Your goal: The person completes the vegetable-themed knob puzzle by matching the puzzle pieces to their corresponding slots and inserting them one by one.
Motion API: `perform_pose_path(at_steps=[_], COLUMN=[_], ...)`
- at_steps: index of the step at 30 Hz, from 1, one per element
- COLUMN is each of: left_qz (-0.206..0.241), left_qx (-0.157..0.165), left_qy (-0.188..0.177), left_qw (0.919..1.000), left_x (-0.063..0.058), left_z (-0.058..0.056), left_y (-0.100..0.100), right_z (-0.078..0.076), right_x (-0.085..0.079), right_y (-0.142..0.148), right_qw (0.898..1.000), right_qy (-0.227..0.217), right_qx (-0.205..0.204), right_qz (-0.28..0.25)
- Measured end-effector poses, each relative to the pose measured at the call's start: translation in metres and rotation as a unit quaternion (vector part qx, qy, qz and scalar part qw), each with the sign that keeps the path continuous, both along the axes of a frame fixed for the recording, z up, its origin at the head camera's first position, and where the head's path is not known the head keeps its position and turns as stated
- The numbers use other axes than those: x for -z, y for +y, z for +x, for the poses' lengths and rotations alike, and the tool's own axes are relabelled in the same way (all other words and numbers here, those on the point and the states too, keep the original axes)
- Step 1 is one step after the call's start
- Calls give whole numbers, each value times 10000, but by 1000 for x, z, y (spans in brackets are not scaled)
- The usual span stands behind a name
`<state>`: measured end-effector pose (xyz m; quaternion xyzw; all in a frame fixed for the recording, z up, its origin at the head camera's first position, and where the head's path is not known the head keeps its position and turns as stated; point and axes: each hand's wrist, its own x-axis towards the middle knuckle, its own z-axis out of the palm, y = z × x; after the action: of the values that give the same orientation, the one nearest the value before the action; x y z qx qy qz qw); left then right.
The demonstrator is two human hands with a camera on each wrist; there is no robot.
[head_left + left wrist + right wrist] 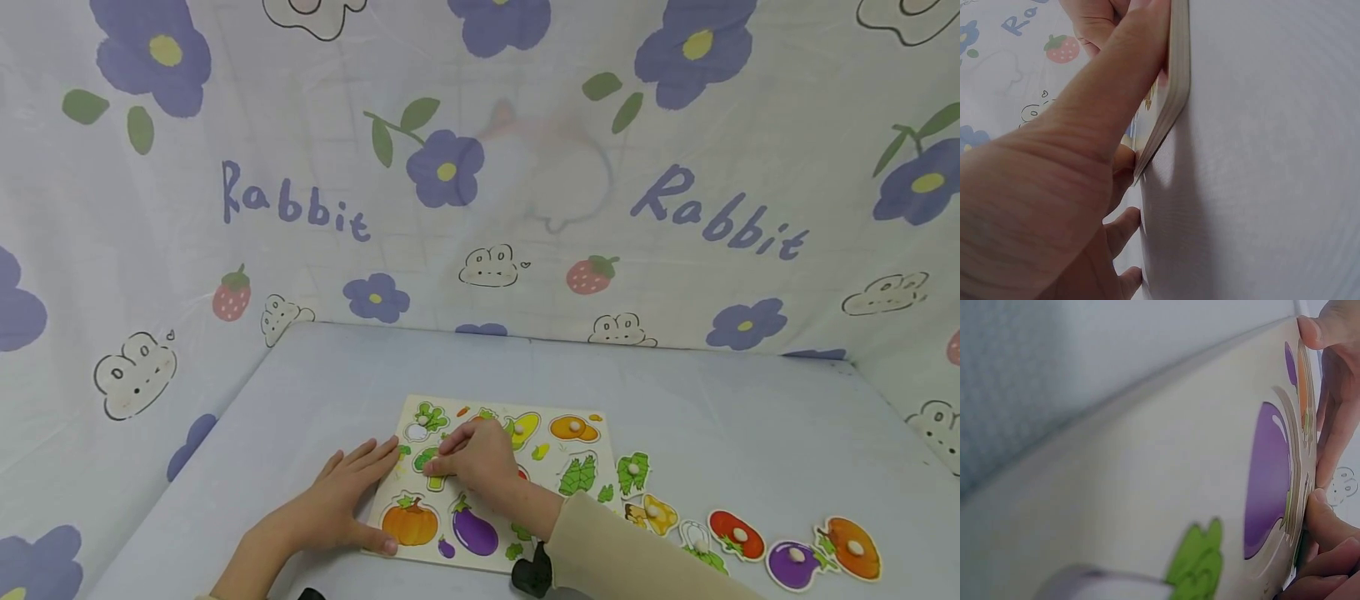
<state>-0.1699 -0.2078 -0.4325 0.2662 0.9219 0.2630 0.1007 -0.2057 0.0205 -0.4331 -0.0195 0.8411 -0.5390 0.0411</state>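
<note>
A wooden vegetable puzzle board (551, 479) lies flat on the table. My left hand (337, 500) rests along its left edge, fingers spread and the thumb on the near left corner. My right hand (483, 467) reaches over the board and pinches the broccoli piece (433, 482) at its slot; the fingers hide its knob. Knobbed turnip (416, 431), corn (527, 428) and potato (574, 428) pieces sit in the back row. The pumpkin slot (409, 525) and eggplant slot (475, 531) show printed pictures without knobs. The right wrist view shows the eggplant recess (1266, 481) close up.
Loose knobbed pieces trail off to the right: a green leafy one (633, 477), a yellow one (660, 515), a white-and-green one (703, 552), a red tomato (731, 533), an eggplant (791, 568) and a pumpkin (857, 546). A printed curtain (525, 300) hangs behind the table.
</note>
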Motion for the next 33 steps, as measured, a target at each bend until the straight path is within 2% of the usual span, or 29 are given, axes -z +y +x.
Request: perform_pose_path(at_steps=[12, 14, 16, 19, 22, 24, 26, 33], left_qz=[10, -14, -22, -37, -31, -12, -28, -12], left_qx=[-29, -56, -74, -62, -58, -69, -90, -85], left_qy=[-32, -26, -32, -28, -13, 16, 8, -95], left_qw=[10000, 10000, 10000, 10000, 10000, 10000, 10000, 9999], left_x=[1, 1, 2, 3, 3, 3, 3, 2], left_z=[-2, -2, -1, -1, -1, 0, 0, 0], left_y=[-1, -2, -3, -3, -2, -2, -2, -1], right_z=[-3, -4, -5, -4, 1, 7, 13, 32], right_x=[-1, -2, -8, -23, -44, -54, -62, -74], right_y=[-2, 1, 10, 36, 72, 95, 118, 199], right_qw=[9999, 9988, 9938, 9835, 9850, 9892, 9915, 9970], right_qy=[-154, -375, -726, -1009, -623, -244, -75, -26], right_qx=[-10, -238, -637, -1221, -1493, -1427, -1296, -601], right_qz=[21, -206, -553, -874, -599, -249, 9, 488])
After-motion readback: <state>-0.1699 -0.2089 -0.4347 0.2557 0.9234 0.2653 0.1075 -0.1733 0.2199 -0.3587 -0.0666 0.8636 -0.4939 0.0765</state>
